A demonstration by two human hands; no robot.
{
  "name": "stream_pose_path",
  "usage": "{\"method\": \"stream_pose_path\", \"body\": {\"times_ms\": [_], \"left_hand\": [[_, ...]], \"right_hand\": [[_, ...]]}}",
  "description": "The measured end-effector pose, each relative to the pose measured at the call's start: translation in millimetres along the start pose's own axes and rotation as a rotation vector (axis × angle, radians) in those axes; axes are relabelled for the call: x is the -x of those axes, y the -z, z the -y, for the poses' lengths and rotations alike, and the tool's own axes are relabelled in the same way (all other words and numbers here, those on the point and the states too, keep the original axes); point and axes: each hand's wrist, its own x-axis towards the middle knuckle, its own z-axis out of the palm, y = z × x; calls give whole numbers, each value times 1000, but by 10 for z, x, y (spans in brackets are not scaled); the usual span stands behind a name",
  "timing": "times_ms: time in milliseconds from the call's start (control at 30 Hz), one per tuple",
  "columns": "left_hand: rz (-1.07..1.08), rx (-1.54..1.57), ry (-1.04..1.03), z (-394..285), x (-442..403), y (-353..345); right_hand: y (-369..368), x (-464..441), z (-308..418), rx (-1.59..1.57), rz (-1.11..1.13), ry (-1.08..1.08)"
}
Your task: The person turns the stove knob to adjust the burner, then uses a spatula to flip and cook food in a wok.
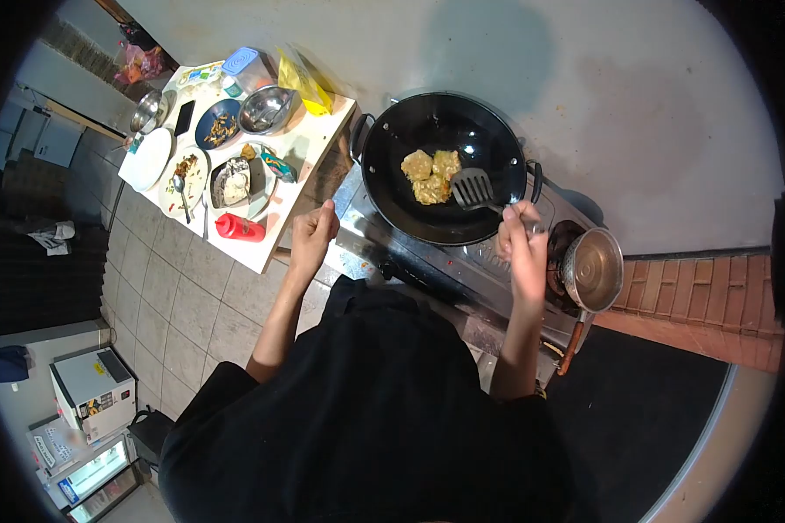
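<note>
My right hand [522,244] is closed around the handle of a black slotted spatula [472,188]. The spatula's head is inside a large black wok [396,210], at the right edge of three golden patties [430,191] that lie close together in the middle of it. The wok stands on a metal stove [355,235], its two loop handles at left and right. To the left of the wok, my left hand [314,234] hovers as a loose fist with the thumb up, nothing visible in it, apart from both the wok and the table.
On the right burner sits a saucepan [598,272] with its wooden handle pointing toward me. The table [266,247] at left holds plates of food, a steel bowl [268,110], a blue bowl [208,131], a red bottle [239,228] and a yellow packet [303,84]. A wall rises behind the stove.
</note>
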Motion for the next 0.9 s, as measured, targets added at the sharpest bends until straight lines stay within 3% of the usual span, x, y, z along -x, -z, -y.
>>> {"method": "stream_pose_path", "body": {"times_ms": [367,500,567,800,900], "left_hand": [[-57,49,1,-12,56,61],[-47,48,19,-16,79,86],[-52,62,16,-29,82,91],[-75,64,4,-33,105,117],[-79,61,11,-27,111,123]], "right_hand": [[-68,-519,442,438,228,-86],[-80,-702,503,647,231,-142],[-104,-772,514,871,182,-30],[-182,-833,550,1048,163,6],[-135,-815,420,1037,159,-78]]}}
